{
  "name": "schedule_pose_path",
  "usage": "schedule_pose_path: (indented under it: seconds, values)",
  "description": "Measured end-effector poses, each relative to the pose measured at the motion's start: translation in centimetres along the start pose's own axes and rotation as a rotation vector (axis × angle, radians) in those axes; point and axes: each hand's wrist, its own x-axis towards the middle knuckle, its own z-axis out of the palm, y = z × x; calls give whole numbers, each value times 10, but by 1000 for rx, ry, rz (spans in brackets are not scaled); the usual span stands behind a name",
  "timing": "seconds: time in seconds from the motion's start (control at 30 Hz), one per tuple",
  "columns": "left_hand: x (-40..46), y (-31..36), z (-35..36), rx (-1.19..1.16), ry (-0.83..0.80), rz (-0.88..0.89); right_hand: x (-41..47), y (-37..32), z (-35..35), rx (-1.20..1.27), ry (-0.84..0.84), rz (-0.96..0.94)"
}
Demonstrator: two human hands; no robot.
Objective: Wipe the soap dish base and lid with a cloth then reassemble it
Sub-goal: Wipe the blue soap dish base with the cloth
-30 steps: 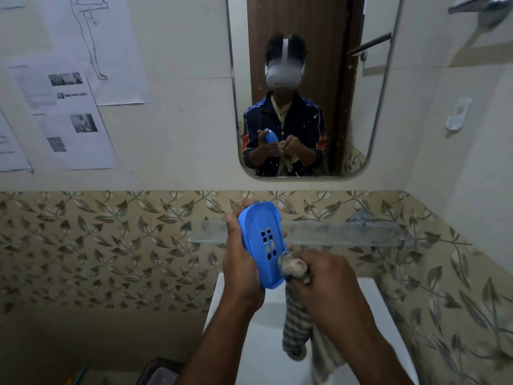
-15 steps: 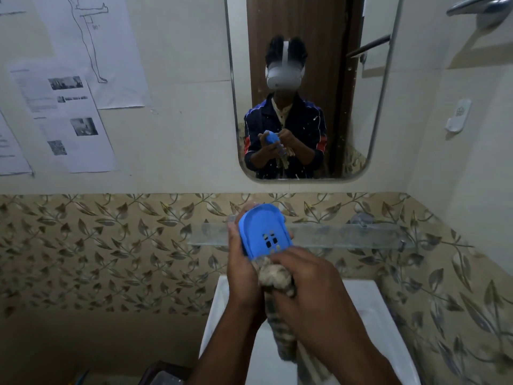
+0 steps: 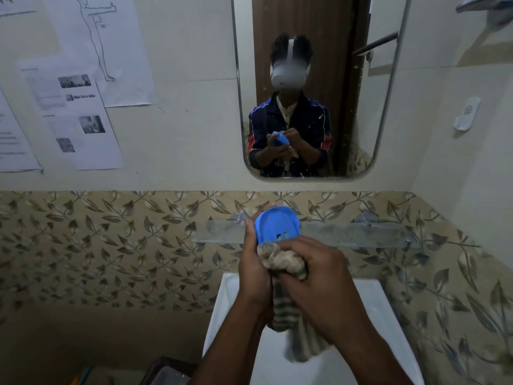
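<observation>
Soap dish part [image 3: 276, 227], blue and perforated, is held upright above the sink [image 3: 369, 307] by the left hand [image 3: 254, 269], fingers curled round its edge. A bunched cloth [image 3: 283, 261] is gripped by the right hand [image 3: 319, 276] and pressed against its lower end. Hard rubbing could likely dislodge it into the sink.

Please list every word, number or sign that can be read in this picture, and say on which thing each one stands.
"90°": beside the leg of the line-drawn figure on the upper paper sheet on the wall.
Large dark characters, cut off by the frame: top-left sheet; not readable.
Text, photos and a QR-like square on the middle sheet: too blurred.
Lines on the left-edge sheet: too blurred.
Blue soap dish part: no text seen.
</observation>
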Motion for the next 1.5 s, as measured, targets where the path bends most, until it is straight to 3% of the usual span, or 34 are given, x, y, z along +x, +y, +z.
schedule_pose_path:
  seconds: [0.13,0.23,0.47,0.63,0.93,1.07,1.2,1.5]
  values:
    - [-5,-9,4,-37,-35,-82,14,5,2,-7,216,31]
    - [-7,-14,1,-33,-21,-119,15,12,2,-44,268,76]
    - [-1,-1,-18,-9,121,-77,-16,48,1,-16,173,259]
    - [8,2,-28,-10,276,-58,-44,56,16,114,102,113]
    - [18,-16,-48,325,462,-108,-57,87,51,-28,187,99]
    - [21,-30,-72,371,468,-99,-62,100,63,212,201,447]
    - [29,-52,-104,463,578,58,-62,116,76,477,150,750]
    - [62,-115,-175,502,715,47,-82,189,123,499,33,1105]
